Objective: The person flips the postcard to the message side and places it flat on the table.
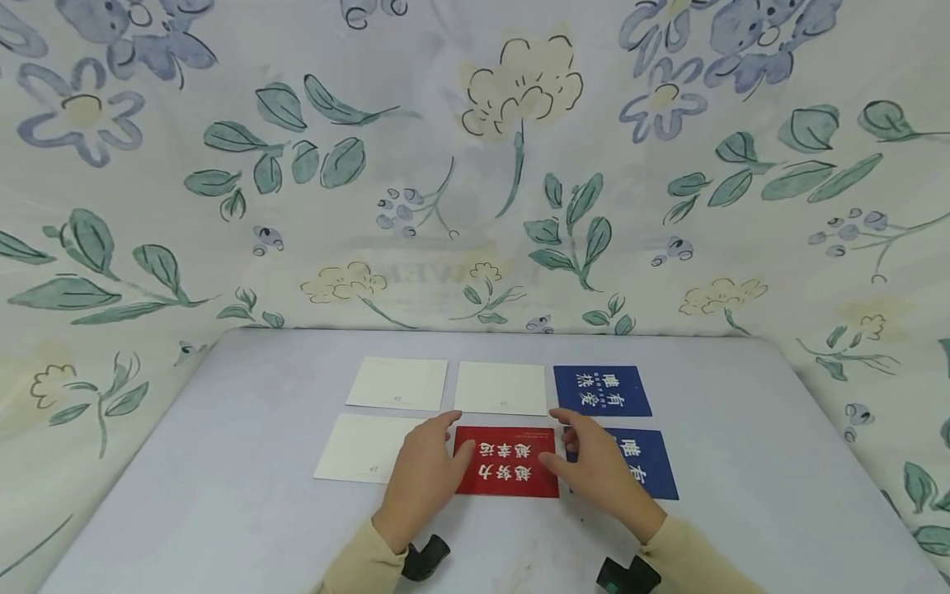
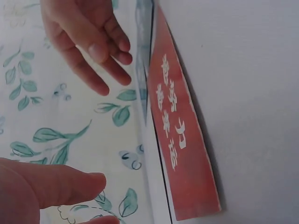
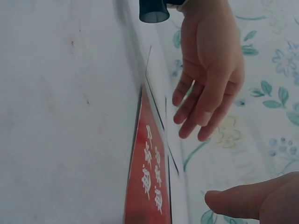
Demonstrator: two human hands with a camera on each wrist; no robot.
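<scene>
The red card [image 1: 508, 462] lies flat on the table [image 1: 185, 462], middle of the front row, nearer the far edge than the bottom of the view and roughly midway between the left and right edges. To handle it well, both hands should come down evenly on its short sides, thumbs low, pressing lightly so that thin stock does not buckle; a fingertip slid under the near edge would probably lift it without nudging its neighbours.

The card is glossy-looking, with two lines of white characters and tiny print by its far right corner; in the left wrist view its near edge seems slightly bowed, with a shadow beneath.

The left hand [image 1: 425, 464] and right hand [image 1: 599, 464] hover above its two ends, thumbs well apart from loosely bent fingers, holding nothing.

Just beside it are a white card [image 1: 355, 450] on the left and a blue card [image 1: 657, 466] on the right. Behind, towards the table's far edge, lie two more white cards [image 1: 500, 388] and another blue one [image 1: 603, 391].
</scene>
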